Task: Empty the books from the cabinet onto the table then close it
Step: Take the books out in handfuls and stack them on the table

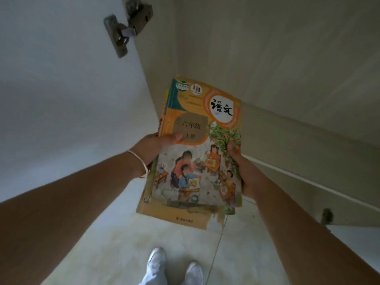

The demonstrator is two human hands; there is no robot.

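Books point(197, 149): small stack, orange illustrated cover on top, held in the air before the open cabinet point(287, 58), above the floor. Head view: left hand point(154, 147) clasps the left edge, thumb on the cover; right hand point(240, 167) clasps the right edge, fingers underneath. Door point(61, 79) stands open, hinge point(127, 29) exposed. Table out of sight. Advice: keep stack level, both thumbs pressing down, while carrying to it.
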